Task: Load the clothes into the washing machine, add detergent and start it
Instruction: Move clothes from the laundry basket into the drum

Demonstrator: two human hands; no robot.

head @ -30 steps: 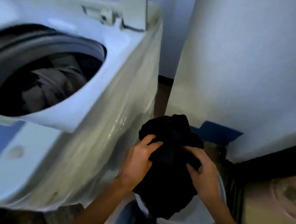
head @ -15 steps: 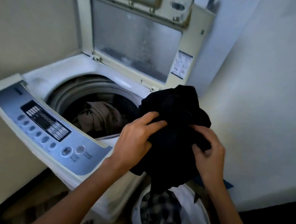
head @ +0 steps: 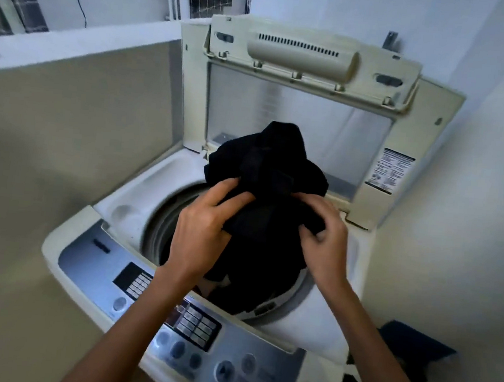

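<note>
A bunched black garment (head: 272,177) hangs over the drum opening (head: 161,222) of the white top-loading washing machine (head: 140,186). My left hand (head: 200,232) grips its left side and my right hand (head: 324,244) pinches its right side. The lid (head: 302,103) stands upright behind it. The garment and my hands hide most of the drum's inside; a bit of other clothing shows under the garment.
The grey control panel (head: 188,326) with buttons runs along the machine's front edge under my forearms. A beige wall (head: 64,142) stands close on the left, a white wall (head: 473,212) on the right. A dark blue object (head: 414,345) lies low right.
Both hands lifted the black garment from the basket on the floor and carried it left and up, from beside the machine to over the drum opening.
</note>
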